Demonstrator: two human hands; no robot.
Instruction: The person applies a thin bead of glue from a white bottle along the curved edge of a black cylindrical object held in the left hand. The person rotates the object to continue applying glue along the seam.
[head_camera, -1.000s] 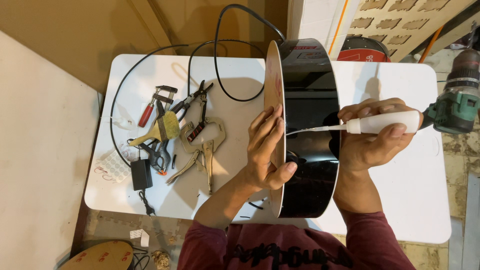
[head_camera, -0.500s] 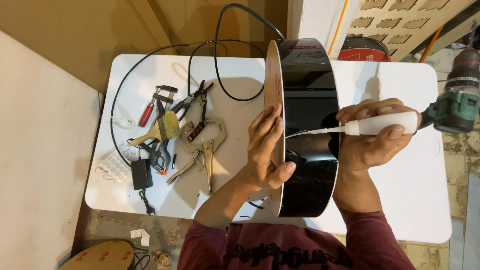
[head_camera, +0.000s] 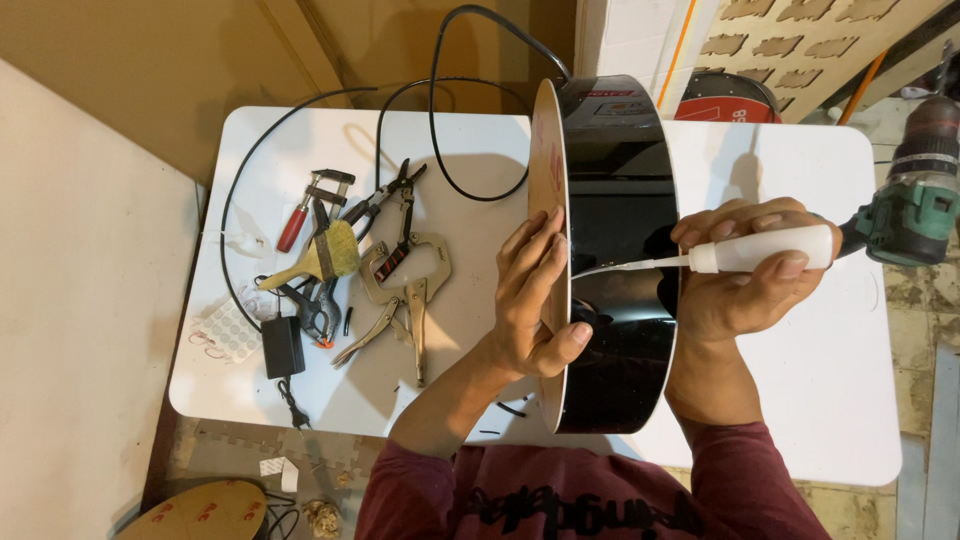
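- Head view, main object: a glossy black cylindrical drum shell (head_camera: 620, 250) is standing on edge on the white rectangular table (head_camera: 800, 400), with a thin round wooden disc (head_camera: 546, 170) lying against its left face.
- Head view, left hand: the left hand (head_camera: 535, 295) is pressing flat against the wooden disc, fingers spread along the rim and the thumb hooking over onto the black shell; it is gripping nothing else.
- Head view, right hand: the right hand (head_camera: 745, 275) is wrapping closed around a small white squeeze bottle (head_camera: 765, 250), whose long thin nozzle is pointing left across the shell toward the disc's edge.
- Head view, surroundings: a green cordless drill (head_camera: 915, 205) is lying just beside the right hand; locking pliers (head_camera: 405, 290), a red-handled bar clamp (head_camera: 305, 205), a small bristle brush (head_camera: 315, 262) and a black power adapter (head_camera: 283, 347) are lying well apart on the table's left.
- Change against the earlier frames: both hands, the bottle and the shell are keeping practically the same positions; no shift is discernible.
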